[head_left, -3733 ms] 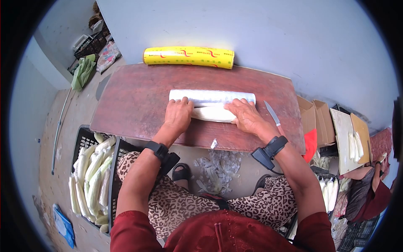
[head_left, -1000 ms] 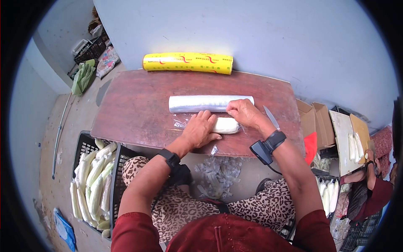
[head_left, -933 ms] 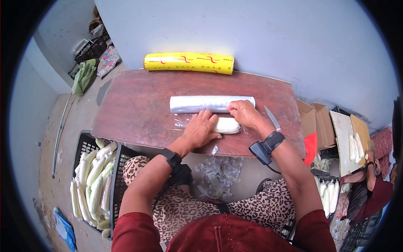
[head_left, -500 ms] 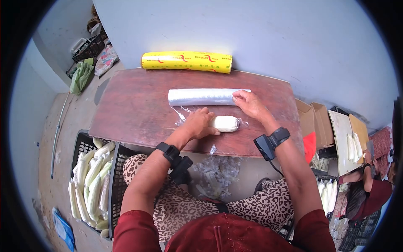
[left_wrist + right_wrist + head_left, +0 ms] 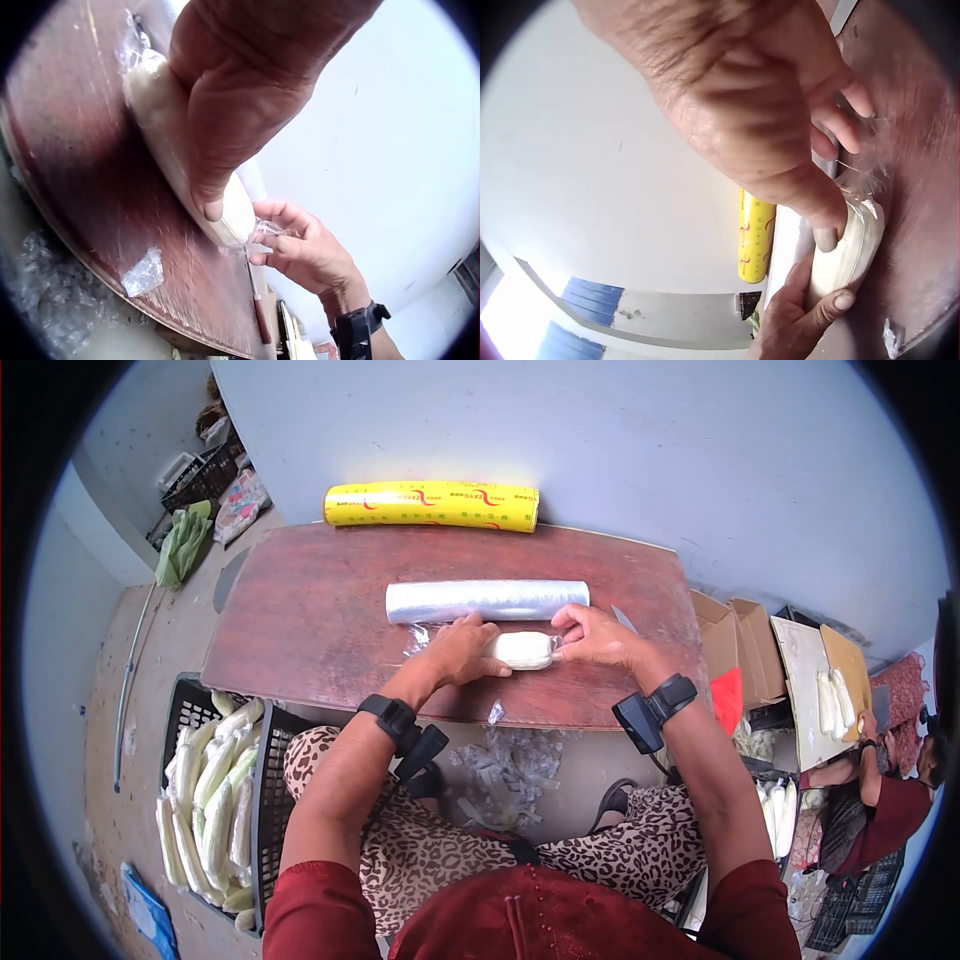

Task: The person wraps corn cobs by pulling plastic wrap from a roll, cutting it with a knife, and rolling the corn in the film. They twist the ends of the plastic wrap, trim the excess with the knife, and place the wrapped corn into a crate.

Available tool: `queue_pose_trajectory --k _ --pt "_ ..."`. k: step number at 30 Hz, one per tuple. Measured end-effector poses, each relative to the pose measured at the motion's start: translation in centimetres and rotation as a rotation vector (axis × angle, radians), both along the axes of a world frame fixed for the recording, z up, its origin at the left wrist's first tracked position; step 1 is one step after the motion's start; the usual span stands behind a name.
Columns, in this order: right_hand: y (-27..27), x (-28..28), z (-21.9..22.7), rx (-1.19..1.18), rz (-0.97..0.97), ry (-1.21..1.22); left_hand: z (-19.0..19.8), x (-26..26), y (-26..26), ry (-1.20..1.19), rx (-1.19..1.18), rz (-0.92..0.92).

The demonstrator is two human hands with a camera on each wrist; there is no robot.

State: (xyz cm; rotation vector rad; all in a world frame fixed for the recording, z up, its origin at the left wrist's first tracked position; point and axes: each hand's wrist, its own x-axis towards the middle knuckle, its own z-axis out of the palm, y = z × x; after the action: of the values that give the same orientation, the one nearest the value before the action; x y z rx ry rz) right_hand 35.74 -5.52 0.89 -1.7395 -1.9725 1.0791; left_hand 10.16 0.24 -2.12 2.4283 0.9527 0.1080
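A pale corn ear (image 5: pixel 522 650) in clear film lies on the brown table (image 5: pixel 290 590), just in front of a roll of clear film (image 5: pixel 485 601). My left hand (image 5: pixel 462 651) grips its left part, thumb along the near side, as the left wrist view also shows at the corn (image 5: pixel 236 214). At the right end, my right hand (image 5: pixel 600 638) holds the loose film between thumb and fingers in the left wrist view; in the right wrist view its thumb touches the corn (image 5: pixel 847 255). Crumpled film (image 5: pixel 416 639) sticks out beyond the left end.
A yellow roll (image 5: pixel 430 506) lies at the table's back edge. The knife (image 5: pixel 622 618) is right of the film roll. A black crate of corn ears (image 5: pixel 268 810) stands at left, film scraps (image 5: pixel 505 775) lie on the floor, and another person (image 5: pixel 885 815) is at far right.
My right hand has come away from the film roll, down to the corn's right end. The left hand has kept its grip on the corn. Earlier, both hands were against the film roll and corn.
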Motion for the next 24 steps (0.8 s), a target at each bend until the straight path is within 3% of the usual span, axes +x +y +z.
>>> queue_pose_trajectory --k 3,6,9,15,18,20,24 --pt "0.8 0.3 -1.0 0.022 -0.114 0.028 0.0 -0.1 0.0 -0.014 -0.011 -0.007" --pt "0.5 0.1 -1.0 -0.120 -0.444 0.292 0.1 -0.1 0.0 -0.015 -0.010 -0.014" --pt "1.0 0.9 -2.1 -0.057 -0.421 0.191 0.4 -0.1 0.0 0.000 -0.003 -0.020" --pt "1.4 1.0 -4.0 0.142 -0.425 0.210 0.4 0.1 0.2 0.027 -0.006 -0.033" --pt "-0.2 0.7 -2.6 0.389 -0.249 -0.242 0.5 0.1 0.2 0.026 -0.023 -0.031" --pt "-0.7 0.4 -2.0 0.403 -0.227 -0.370 0.4 0.1 0.4 0.023 -0.052 -0.028" --pt "-0.5 0.0 -1.4 0.384 -0.326 -0.726 0.7 -0.1 0.1 0.011 -0.050 -0.020"
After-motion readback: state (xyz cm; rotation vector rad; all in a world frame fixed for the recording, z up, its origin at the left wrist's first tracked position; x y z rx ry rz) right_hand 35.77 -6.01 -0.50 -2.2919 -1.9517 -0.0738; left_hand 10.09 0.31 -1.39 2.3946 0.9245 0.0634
